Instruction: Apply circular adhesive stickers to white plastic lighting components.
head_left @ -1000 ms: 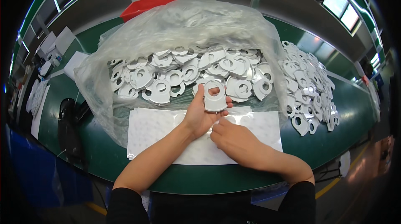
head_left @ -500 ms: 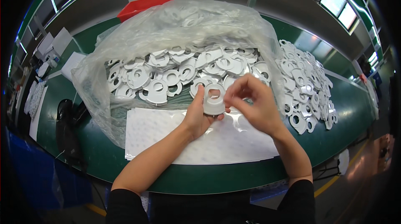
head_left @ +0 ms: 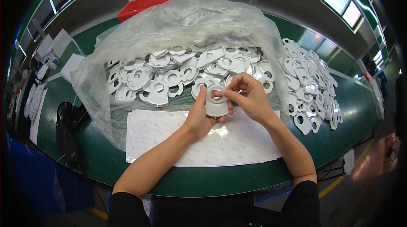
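My left hand (head_left: 200,116) holds a white plastic part (head_left: 216,110), with its thumb along the left edge and fingers behind and below. The part has a ring with a round hole at the top and a wider curved base. Thumb and forefinger of my right hand (head_left: 250,96) are pinched together at the ring's right rim; whether anything thin is between them is too small to tell. Under both hands lies a stack of white sheets (head_left: 169,138) with a glossy surface. Just beyond, many similar white parts (head_left: 159,93) spill from a clear plastic bag (head_left: 169,28).
At the right lies a loose heap of the same white parts (head_left: 305,83) on the green table (head_left: 186,180). A red bin (head_left: 144,6) stands behind the bag. To the left lies a black object (head_left: 68,129), near papers and small items.
My right hand, blurred and a little apart from the part before, has come left so its pinched fingertips meet the ring's rim. My left hand keeps its hold on the part.
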Action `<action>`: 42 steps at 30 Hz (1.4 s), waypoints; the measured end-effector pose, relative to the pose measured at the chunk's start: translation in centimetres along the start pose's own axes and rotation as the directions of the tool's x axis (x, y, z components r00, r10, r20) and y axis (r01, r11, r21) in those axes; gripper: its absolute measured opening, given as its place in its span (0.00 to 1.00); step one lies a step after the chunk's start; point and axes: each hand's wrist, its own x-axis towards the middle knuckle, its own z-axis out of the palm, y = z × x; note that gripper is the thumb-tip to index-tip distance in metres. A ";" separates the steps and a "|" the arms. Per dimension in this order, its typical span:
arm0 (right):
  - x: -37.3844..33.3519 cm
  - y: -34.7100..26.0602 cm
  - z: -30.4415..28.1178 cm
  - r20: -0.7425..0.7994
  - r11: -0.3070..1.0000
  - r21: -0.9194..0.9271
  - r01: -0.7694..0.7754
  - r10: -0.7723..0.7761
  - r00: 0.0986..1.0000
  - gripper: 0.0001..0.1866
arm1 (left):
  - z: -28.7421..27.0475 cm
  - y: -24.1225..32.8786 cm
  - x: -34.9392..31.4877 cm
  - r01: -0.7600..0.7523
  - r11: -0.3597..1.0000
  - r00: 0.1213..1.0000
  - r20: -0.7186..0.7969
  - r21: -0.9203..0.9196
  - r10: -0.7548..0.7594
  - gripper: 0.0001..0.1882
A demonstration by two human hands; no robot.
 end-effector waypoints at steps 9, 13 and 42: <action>0.1 0.3 -0.4 0.034 0.998 0.007 -0.055 0.055 0.998 0.09 | 0.0 0.0 0.0 0.006 1.000 1.000 -0.023 0.001 -0.006 0.32; 0.2 0.3 -0.3 0.031 0.998 0.021 -0.060 0.059 0.998 0.09 | -0.1 0.0 0.0 0.002 1.000 1.000 -0.015 -0.011 -0.002 0.32; 0.2 0.4 -0.3 0.017 0.996 0.063 -0.068 0.068 0.998 0.08 | 0.0 0.0 0.0 0.017 1.000 1.000 -0.019 -0.012 -0.017 0.32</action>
